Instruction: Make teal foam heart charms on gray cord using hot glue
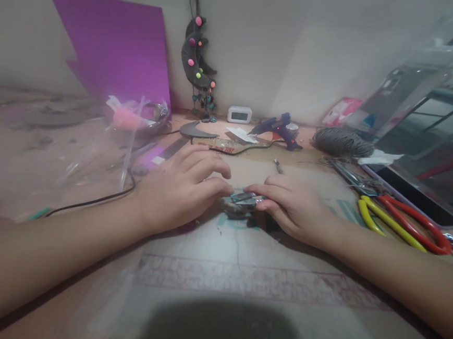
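Both hands meet at the middle of the cardboard-covered surface (241, 275). My left hand (181, 187) lies with its fingers curled, the fingertips pressing on a small grey and silver piece (243, 201). My right hand (292, 206) pinches the same small piece from the right side between thumb and fingers. What the piece is cannot be made out; it is shiny on top and dark grey below.
A purple foam sheet (118, 51) leans on the wall at back left. A grey crescent ornament with pom-poms (198, 57) hangs on the wall. A blue glue gun (277, 127), a white clock (239, 114), grey yarn (342, 142) and red and yellow scissors (402, 222) lie to the right. A black cable (102, 196) runs on the left.
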Available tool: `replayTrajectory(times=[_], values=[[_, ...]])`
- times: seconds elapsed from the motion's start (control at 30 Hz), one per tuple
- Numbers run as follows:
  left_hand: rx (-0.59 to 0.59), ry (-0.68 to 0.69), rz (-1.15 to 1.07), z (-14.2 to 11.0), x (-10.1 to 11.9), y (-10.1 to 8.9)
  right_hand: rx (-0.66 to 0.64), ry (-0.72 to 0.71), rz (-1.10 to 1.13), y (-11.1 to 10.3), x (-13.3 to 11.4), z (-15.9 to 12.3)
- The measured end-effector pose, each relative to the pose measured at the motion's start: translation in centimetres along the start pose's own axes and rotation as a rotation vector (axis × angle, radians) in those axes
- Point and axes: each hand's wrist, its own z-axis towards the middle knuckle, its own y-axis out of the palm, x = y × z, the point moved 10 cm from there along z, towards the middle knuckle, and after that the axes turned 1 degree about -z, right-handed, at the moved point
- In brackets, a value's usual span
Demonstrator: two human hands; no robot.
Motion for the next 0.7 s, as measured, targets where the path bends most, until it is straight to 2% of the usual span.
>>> replayTrajectory(times=[0.37,0.7], values=[[-0.013,-0.005,-0.009,0.06,0.02,0.09,0.033,-0.032,0.011,-0.31,-0.33,0.11],[-0.025,-0.036,-0.038,0.01,-0.36,0.24,0.017,0.025,0.041,-0.1,0.41,-0.16]])
